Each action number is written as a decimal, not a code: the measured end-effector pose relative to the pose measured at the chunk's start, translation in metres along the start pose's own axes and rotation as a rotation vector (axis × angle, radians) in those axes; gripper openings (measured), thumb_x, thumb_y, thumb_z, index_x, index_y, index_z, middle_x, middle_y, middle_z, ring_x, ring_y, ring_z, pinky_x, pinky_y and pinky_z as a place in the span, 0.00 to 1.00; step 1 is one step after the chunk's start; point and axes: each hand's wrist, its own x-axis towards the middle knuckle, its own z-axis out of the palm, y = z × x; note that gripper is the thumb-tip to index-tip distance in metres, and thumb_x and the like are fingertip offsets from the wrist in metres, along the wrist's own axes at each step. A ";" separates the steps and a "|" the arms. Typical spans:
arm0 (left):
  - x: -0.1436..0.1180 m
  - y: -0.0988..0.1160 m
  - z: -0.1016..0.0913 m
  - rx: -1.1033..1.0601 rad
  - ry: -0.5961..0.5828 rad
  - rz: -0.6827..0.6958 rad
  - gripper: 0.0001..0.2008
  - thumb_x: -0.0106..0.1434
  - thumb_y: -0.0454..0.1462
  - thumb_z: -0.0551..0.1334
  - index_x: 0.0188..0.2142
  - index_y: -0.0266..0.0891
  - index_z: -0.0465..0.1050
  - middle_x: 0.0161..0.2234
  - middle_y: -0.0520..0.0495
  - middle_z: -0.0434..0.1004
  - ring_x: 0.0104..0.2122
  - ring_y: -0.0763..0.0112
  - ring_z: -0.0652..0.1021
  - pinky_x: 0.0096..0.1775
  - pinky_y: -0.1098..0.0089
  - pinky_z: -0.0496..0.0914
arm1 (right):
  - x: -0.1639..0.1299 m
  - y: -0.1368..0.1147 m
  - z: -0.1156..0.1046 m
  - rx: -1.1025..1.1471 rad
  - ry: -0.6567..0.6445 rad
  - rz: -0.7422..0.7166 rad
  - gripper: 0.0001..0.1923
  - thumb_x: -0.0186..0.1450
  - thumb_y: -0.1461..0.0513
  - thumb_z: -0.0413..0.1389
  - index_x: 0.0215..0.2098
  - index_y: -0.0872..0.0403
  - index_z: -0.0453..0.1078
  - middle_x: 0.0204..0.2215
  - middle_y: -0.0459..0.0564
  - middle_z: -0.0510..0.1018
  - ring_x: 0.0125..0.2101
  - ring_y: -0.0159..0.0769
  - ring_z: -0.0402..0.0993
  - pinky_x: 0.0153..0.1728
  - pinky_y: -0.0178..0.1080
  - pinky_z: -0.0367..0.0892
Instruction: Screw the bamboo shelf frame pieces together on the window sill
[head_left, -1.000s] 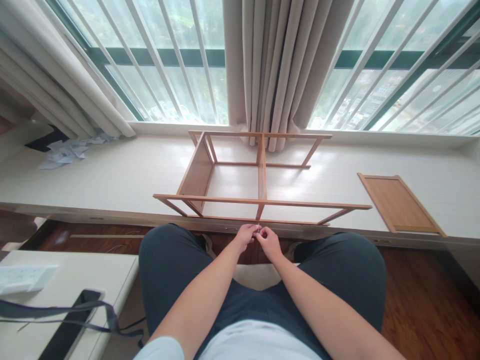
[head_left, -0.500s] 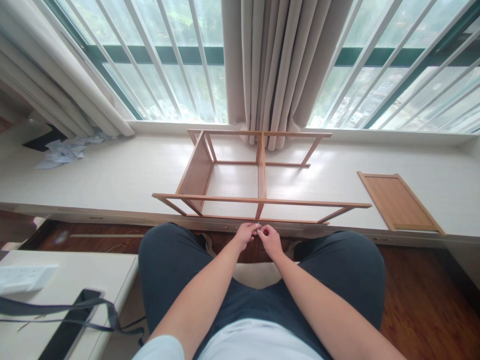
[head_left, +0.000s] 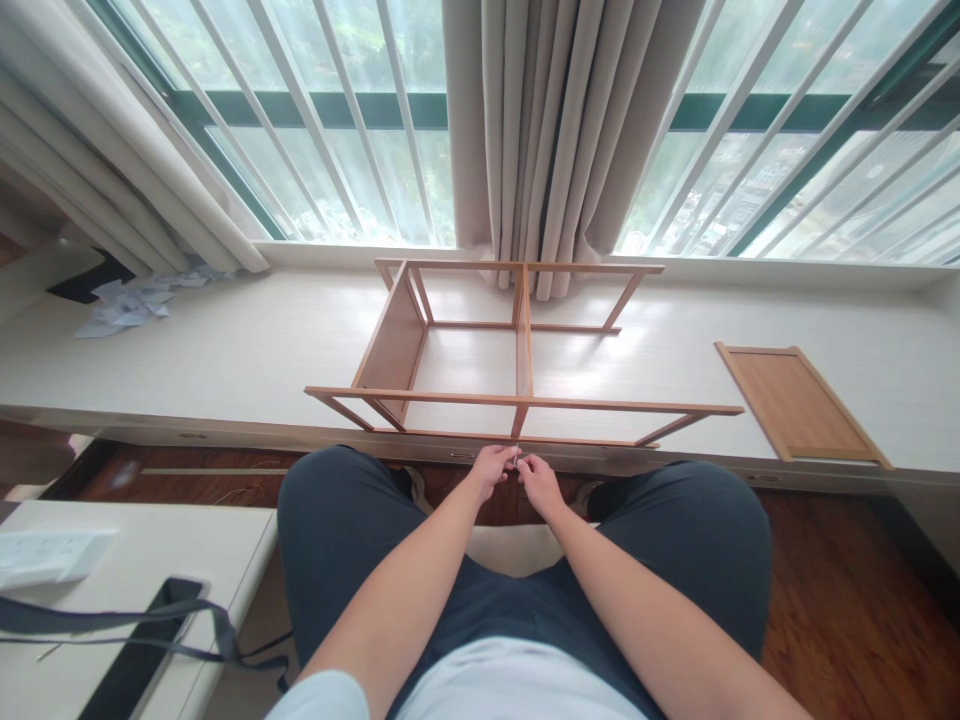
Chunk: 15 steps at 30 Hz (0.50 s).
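My left hand (head_left: 493, 470) and my right hand (head_left: 538, 480) meet fingertip to fingertip above my lap, just in front of the ledge's front edge. Between them is a small, thin metal piece (head_left: 517, 457) that looks like a screw, its end pointing up; it is too small to make out surely. Both hands are closed in a pinch on it. Right beyond them, a wooden shelf frame (head_left: 450, 398) lies on its side on the ledge. One solid panel (head_left: 391, 335) is fitted at its left, with a crosspiece in the middle.
A separate wooden panel (head_left: 799, 405) lies flat on the pale window ledge (head_left: 187, 365), to the right. Crumpled paper (head_left: 127, 305) is at the far left. At lower left, a white table (head_left: 225, 535) bears a phone (head_left: 146, 645), a strap (head_left: 217, 630) and a power strip (head_left: 56, 555).
My right fingers have shifted slightly around the small metal piece. The left hand, the frame and the loose panel have stayed put.
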 end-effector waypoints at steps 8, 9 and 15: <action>-0.003 -0.002 0.001 0.007 -0.009 0.004 0.15 0.56 0.44 0.68 0.37 0.35 0.80 0.29 0.46 0.76 0.27 0.77 0.70 0.27 0.76 0.58 | -0.001 0.000 0.001 -0.029 -0.060 0.018 0.20 0.64 0.49 0.48 0.21 0.52 0.66 0.16 0.46 0.71 0.20 0.36 0.66 0.24 0.36 0.56; -0.003 -0.002 0.001 0.009 -0.008 0.006 0.15 0.56 0.45 0.68 0.37 0.35 0.80 0.30 0.46 0.76 0.27 0.77 0.70 0.27 0.76 0.58 | -0.001 0.000 0.001 -0.038 -0.054 0.010 0.20 0.64 0.49 0.48 0.21 0.52 0.65 0.16 0.45 0.71 0.20 0.36 0.65 0.24 0.36 0.55; -0.002 -0.004 0.000 0.017 -0.008 0.013 0.18 0.56 0.47 0.67 0.38 0.35 0.81 0.33 0.43 0.78 0.29 0.75 0.72 0.27 0.76 0.58 | -0.002 -0.004 0.000 -0.069 0.018 -0.067 0.21 0.63 0.49 0.49 0.19 0.51 0.61 0.17 0.44 0.68 0.21 0.35 0.62 0.24 0.36 0.53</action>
